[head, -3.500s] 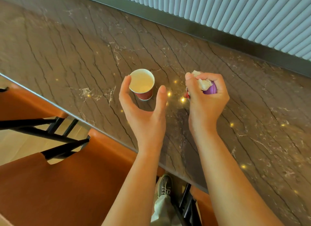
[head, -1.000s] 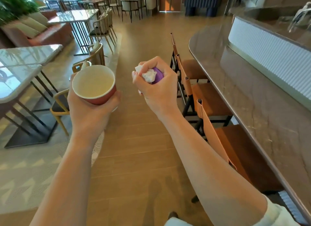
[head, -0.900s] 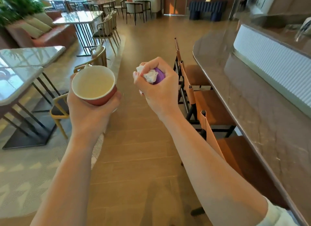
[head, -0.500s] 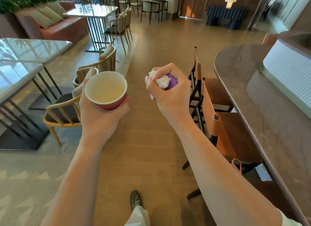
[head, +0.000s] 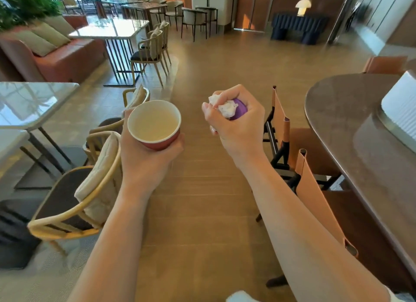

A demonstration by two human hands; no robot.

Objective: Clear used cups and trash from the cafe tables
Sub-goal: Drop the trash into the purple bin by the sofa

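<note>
Where the wooden floor (head: pixel 213 200) runs up the middle of the cafe, two bare forearms reach forward above it. Along the right edge curves a dark stone bench (head: pixel 360 126), with tan-backed chairs (head: pixel 315 200) tucked against its near side. On the left stands a pale bench (head: pixel 29 99) with a glossy top. A rust-coloured sofa (head: pixel 63 56) with cushions sits farther back on that side. Just beside the left forearm is a cushioned armchair (head: pixel 74 202) with a curved wooden frame.

The left hand (head: pixel 144 160) cradles a paper cup (head: pixel 155 124) from below. Its fingers and thumb are curled round the red wall, the mouth faces up, and the cream inside is showing. The cup is held in the air over the floor, apart from every bench.

The right hand (head: pixel 238 130) is level with the cup and near it, though not touching, and it is closed into a fist. Its fingers are wrapped round a crumpled white tissue (head: pixel 226 108), which bulges out beside the thumb. Pressed against the tissue in the same fist is a small purple piece (head: pixel 239 107). Too little of it shows to tell what it is.
</note>
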